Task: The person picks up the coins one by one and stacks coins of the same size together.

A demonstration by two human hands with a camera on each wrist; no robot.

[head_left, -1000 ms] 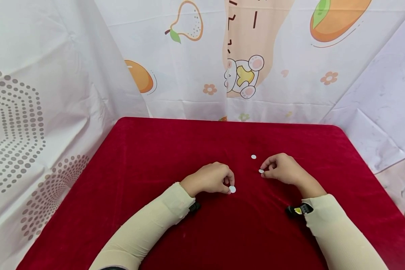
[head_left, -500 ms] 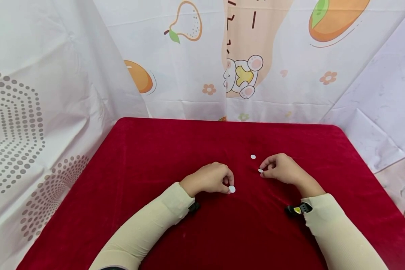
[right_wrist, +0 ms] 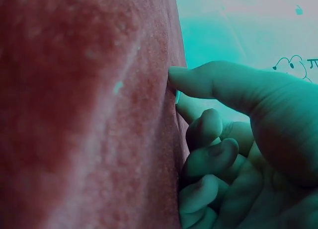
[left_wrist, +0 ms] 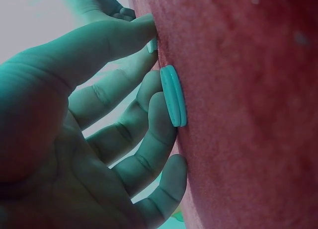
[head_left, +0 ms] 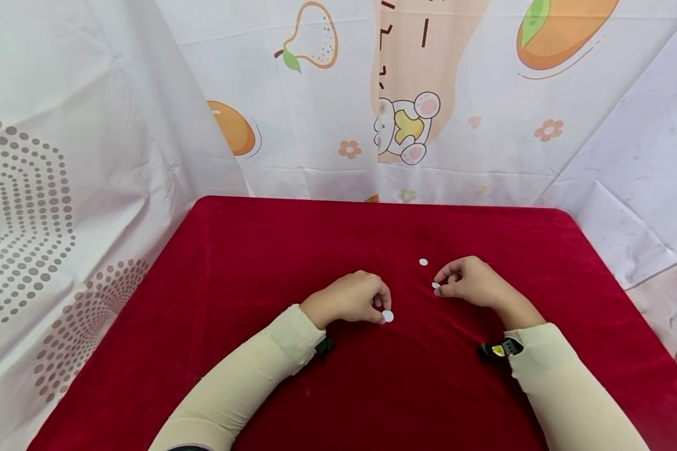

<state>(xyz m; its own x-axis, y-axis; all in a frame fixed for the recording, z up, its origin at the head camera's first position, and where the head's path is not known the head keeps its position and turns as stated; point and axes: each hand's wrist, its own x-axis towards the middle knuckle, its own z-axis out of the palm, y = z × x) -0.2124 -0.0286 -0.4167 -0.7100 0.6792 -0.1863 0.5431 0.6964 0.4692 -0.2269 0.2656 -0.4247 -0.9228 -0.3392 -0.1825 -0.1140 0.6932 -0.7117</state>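
In the head view a small round white disc (head_left: 388, 316) sits at the thumb and index fingertips of the left hand (head_left: 352, 297), which pinches it low over the red cloth. Another white disc (head_left: 435, 285) is pinched by thumb and index of the right hand (head_left: 474, 283); its thin edge shows in the right wrist view. A third white disc (head_left: 423, 262) lies flat beyond them. The left wrist view, tinted turquoise, shows a thick grooved disc (left_wrist: 173, 96) close against the cloth by the lower fingertips, and a disc edge (left_wrist: 152, 44) under the thumb tip.
Red velvet cloth (head_left: 293, 238) covers the table under both hands, lightly creased between them. White curtains (head_left: 316, 94) with fruit and animal prints stand behind the far edge, and plain or dotted sheets hang at both sides.
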